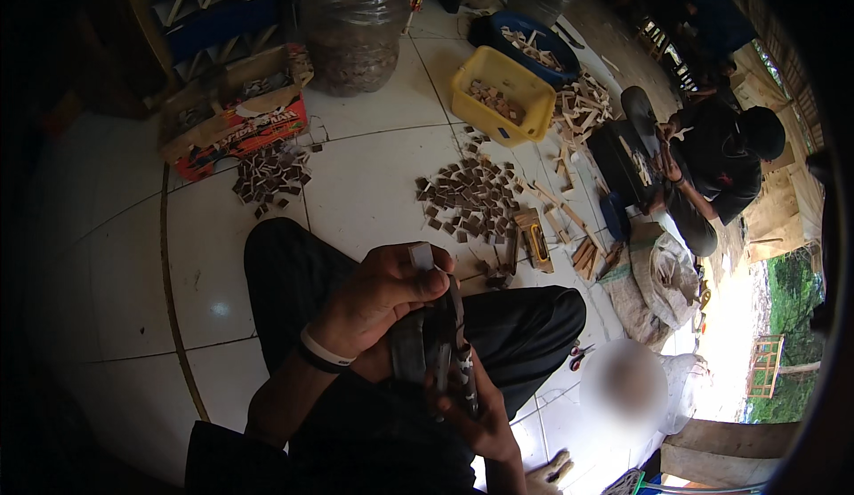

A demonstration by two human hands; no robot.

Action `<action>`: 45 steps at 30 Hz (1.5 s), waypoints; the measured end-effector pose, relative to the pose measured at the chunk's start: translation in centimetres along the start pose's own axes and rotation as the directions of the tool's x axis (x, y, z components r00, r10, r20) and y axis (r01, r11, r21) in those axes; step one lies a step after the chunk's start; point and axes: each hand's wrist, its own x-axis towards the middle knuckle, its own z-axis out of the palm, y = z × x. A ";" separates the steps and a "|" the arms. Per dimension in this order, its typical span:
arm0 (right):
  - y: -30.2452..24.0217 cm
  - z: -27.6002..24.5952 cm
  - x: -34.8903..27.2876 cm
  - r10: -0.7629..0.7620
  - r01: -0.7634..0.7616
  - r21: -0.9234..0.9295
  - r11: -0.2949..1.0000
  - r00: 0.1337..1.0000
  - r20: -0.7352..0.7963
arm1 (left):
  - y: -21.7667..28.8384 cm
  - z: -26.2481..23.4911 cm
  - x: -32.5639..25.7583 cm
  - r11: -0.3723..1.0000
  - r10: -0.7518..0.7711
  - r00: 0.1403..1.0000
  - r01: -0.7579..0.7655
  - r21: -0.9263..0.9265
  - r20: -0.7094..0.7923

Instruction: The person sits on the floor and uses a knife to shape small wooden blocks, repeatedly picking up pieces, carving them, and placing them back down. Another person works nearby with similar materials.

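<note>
Above my lap, my left hand, with a pale band at the wrist, pinches a small light-grey flat piece between thumb and fingers. Just below it, my right hand is wrapped round a long dark strip-like object standing roughly upright. A mottled black-and-white part shows by the right fingers; its exact kind is unclear. The left fingertips are close to the top of the dark object, and I cannot tell whether they touch it. Beyond my knees lies a pile of small dark square pieces.
A yellow box cutter lies beside the pile. Farther off are a yellow tub, a blue basin, a clear plastic barrel and a red-orange carton. Scissors lie right of my knee. Another person sits at right.
</note>
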 end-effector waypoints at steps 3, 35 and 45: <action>0.1 0.3 -0.1 -0.009 0.009 0.027 1.000 1.000 -0.018 | -0.1 0.1 0.1 0.999 0.007 0.999 -0.006 0.046 -0.032; -1.8 0.6 0.5 -0.058 0.055 -0.041 0.998 0.994 -0.089 | -1.0 1.3 0.0 0.768 0.420 0.908 -0.357 0.531 0.002; -1.4 0.6 0.6 -0.060 0.058 -0.027 0.998 0.993 -0.103 | -0.8 1.4 -0.1 0.754 0.442 0.897 -0.385 0.532 0.022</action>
